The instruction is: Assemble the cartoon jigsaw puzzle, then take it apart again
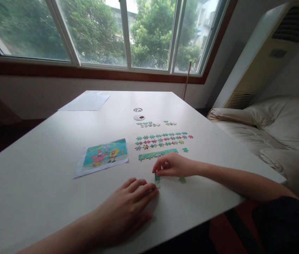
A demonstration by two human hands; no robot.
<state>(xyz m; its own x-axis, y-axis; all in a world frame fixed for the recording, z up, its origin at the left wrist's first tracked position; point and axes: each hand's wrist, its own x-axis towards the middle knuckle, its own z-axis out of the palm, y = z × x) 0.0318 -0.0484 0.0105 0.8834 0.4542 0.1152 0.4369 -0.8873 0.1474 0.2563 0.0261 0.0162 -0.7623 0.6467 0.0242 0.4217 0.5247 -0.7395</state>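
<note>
My right hand (174,164) pinches a teal jigsaw puzzle piece (156,176) between thumb and fingertips, low over the white table. Right below it, a pale green puzzle piece (157,184) lies at the fingertips of my left hand (132,201), which hold it at its left and near edge. The two pieces touch or overlap; I cannot tell whether they interlock. Another green piece (182,180) lies under my right wrist. Beyond my right hand is a joined strip of puzzle (149,155), partly covered by the hand, with a loose teal piece (185,150) off its right end.
Rows of loose puzzle pieces (162,140) lie farther back, with smaller groups (149,124) behind them. A printed cartoon picture (105,155) lies to the left. Two round items (139,118) and white sheets (85,102) are toward the far end. A sofa (271,123) stands at right.
</note>
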